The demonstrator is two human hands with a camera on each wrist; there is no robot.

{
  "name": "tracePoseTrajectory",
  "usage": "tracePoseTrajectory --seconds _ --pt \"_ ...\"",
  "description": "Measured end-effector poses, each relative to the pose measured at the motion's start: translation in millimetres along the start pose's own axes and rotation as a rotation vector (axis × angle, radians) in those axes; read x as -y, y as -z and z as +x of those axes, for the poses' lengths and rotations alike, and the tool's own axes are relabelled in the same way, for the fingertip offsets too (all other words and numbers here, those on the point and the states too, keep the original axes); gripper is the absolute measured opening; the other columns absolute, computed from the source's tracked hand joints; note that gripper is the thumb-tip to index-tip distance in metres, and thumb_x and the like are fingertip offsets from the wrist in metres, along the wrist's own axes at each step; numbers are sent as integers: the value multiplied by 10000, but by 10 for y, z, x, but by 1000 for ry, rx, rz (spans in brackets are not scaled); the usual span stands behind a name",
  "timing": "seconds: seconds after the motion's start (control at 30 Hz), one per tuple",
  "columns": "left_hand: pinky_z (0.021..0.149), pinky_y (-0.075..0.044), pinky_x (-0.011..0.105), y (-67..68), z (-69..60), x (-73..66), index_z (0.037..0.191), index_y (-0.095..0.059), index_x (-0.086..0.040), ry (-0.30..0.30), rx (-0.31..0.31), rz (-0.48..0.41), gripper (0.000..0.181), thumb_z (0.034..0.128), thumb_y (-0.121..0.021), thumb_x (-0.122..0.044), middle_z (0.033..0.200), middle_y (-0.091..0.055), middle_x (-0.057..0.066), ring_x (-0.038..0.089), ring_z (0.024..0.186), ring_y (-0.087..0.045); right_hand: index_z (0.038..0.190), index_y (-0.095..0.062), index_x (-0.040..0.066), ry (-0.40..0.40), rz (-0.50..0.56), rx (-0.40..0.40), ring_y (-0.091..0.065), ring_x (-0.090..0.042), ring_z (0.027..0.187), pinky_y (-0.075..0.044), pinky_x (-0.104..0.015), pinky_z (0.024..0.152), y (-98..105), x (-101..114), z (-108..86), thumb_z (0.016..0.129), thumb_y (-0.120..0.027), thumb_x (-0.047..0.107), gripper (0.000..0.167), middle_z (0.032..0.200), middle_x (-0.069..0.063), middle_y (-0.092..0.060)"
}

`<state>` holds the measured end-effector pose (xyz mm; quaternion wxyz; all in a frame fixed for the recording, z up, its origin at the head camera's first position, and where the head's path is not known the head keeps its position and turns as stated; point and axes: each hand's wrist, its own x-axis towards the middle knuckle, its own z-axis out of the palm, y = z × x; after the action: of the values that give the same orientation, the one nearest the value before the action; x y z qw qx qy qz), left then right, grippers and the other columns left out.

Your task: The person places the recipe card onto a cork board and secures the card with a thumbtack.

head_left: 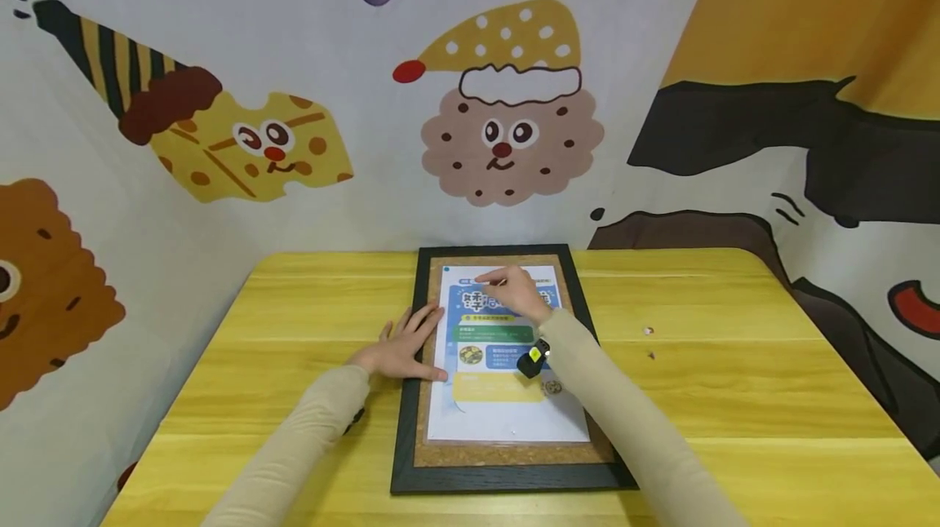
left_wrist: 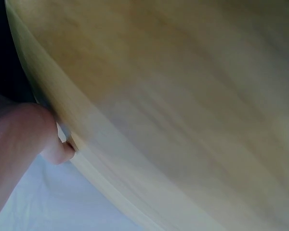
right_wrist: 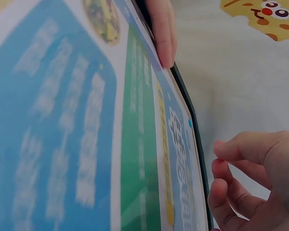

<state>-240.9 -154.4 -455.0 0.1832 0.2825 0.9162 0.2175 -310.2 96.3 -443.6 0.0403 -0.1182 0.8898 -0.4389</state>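
A printed poster (head_left: 507, 421) lies on a black-framed cork board (head_left: 441, 455). A small teal dot, seemingly a pushpin (head_left: 446, 269), marks the poster's top left corner. My left hand (head_left: 400, 352) rests spread over the board's left edge, its thumb and fingertips reaching the poster's side. Above the poster's heading hovers my right hand (head_left: 514, 292), fingers bent and tips drawn together. In the right wrist view those fingertips (right_wrist: 220, 168) sit close to one another; whether something tiny is between them cannot be made out. The left wrist view shows only part of the left hand (left_wrist: 26, 130).
Two tiny objects, too small to identify, lie right of the board: one whitish (head_left: 649, 330), one darker (head_left: 650, 356). The yellow wood-grain table (head_left: 734, 396) meets a cartoon-printed cloth (head_left: 382, 217) at its back edge.
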Motion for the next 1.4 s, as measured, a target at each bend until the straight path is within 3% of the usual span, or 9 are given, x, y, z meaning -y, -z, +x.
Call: tracePoseTrajectory --seconds 0.13,0.53,0.77,0.87,0.93,1.1,1.4 --pt "1021 -21 724 -7 -14 19 1569 -39 -122 -3 0 -9 1069 834 -678 -563 1611 74 82 512 1396 43 1117 -746 104 -6 -3 0 -558 -190 815 -455 -316 673 47 -54 -75 907 -670 135 226 997 -40 -651" --pt "1021 -14 723 12 -24 8 1568 -38 -115 -11 2 -17 1075 833 -685 -556 1609 82 84 512 1395 54 1136 -736 89 -12 -33 2 -526 -222 885 -409 -346 770 271 -176 -358 905 -663 112 243 1050 -69 -643" --pt "1022 -19 723 23 -37 3 1568 -31 -120 -5 4 -14 1074 835 -683 -556 1609 87 83 511 1396 50 1144 -728 64 6 -22 9 -544 -218 801 -425 -262 550 385 -257 -512 909 -652 113 252 1106 -111 -601" --pt "1017 -21 729 23 -31 -9 1567 -39 -109 -14 0 -20 1072 835 -687 -550 1609 77 92 523 1391 37 1145 -728 67 -7 -19 11 -551 -218 792 -425 -259 531 427 -306 -575 913 -657 102 245 1129 -128 -597" --pt "1018 -17 727 24 -28 -16 1568 -42 -110 -15 0 -19 1068 836 -689 -543 1609 77 92 524 1391 38 1149 -726 68 -9 -17 13 -546 -218 834 -433 -269 589 452 -327 -611 915 -659 100 245 1135 -126 -601" --pt "1020 -22 725 21 -23 -23 1567 -44 -106 -15 -4 -13 1068 836 -693 -538 1609 70 93 522 1392 33 1148 -724 54 28 -22 24 -520 -235 871 -432 -312 666 529 -369 -693 915 -655 86 245 1086 -120 -597" --pt "1021 -11 724 17 -18 -7 1566 -34 -105 -18 5 -10 1065 843 -682 -541 1608 83 94 516 1393 53 1128 -713 -10 106 -83 46 -511 -219 790 -428 -279 605 714 -478 -811 900 -656 27 237 962 -107 -611"
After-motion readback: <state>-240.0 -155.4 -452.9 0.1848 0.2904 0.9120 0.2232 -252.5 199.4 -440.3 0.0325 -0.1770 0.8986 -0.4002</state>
